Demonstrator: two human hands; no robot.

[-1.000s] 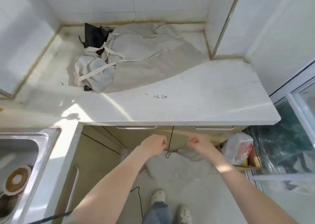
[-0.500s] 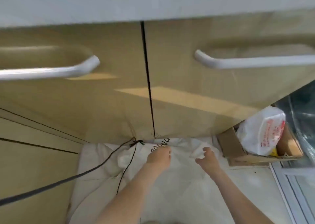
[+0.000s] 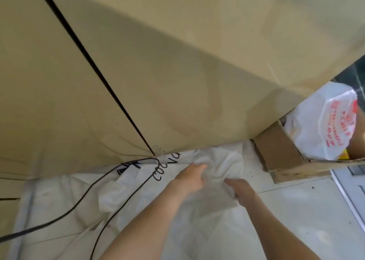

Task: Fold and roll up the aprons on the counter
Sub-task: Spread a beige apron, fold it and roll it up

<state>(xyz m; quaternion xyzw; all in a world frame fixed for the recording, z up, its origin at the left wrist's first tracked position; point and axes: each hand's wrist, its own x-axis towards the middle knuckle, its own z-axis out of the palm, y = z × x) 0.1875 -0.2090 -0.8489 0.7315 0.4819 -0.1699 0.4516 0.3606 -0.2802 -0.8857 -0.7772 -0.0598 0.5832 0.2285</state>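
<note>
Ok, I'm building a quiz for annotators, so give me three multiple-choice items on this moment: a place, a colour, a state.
1. Where does the white apron lie?
A in a sink
B on the floor by the cabinet doors
C on a chair
2. What colour is the print on the plastic bag?
A red
B blue
C green
3. What are both hands doing?
A hanging idle
B gripping the apron
C pressing it flat

B: it lies crumpled at the doors' foot.
A: red lettering shows.
B: the left hand and right hand curl into the cloth.
</note>
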